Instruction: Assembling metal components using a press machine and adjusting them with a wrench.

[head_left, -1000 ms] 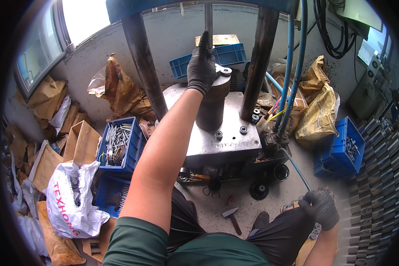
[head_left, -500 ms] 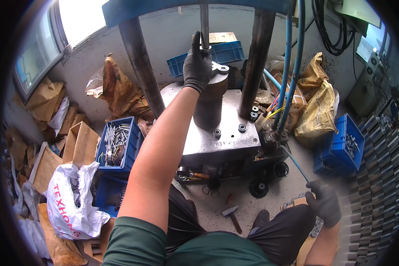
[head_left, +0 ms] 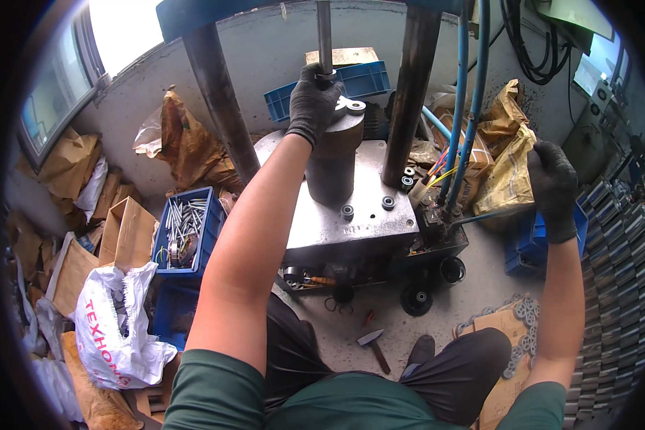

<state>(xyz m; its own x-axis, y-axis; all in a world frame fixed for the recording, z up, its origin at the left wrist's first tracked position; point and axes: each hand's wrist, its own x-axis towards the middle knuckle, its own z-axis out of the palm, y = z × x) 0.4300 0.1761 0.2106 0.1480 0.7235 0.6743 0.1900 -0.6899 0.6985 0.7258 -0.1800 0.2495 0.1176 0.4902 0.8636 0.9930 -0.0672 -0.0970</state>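
Blue bin (head_left: 206,233) holds metal pins (head_left: 185,218), with left hand (head_left: 314,104) at rod (head_left: 325,36) and right hand (head_left: 554,183) near lever (head_left: 491,215), grips unclear.

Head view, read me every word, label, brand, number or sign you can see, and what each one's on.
White bag on the left: large red capital letters, legible, but I don't copy out printed words or brands.
Brown carton behind the blue hoses: dark print, partly hidden, too small to read surely.
Yellow sack: faint marks, too blurred to read.
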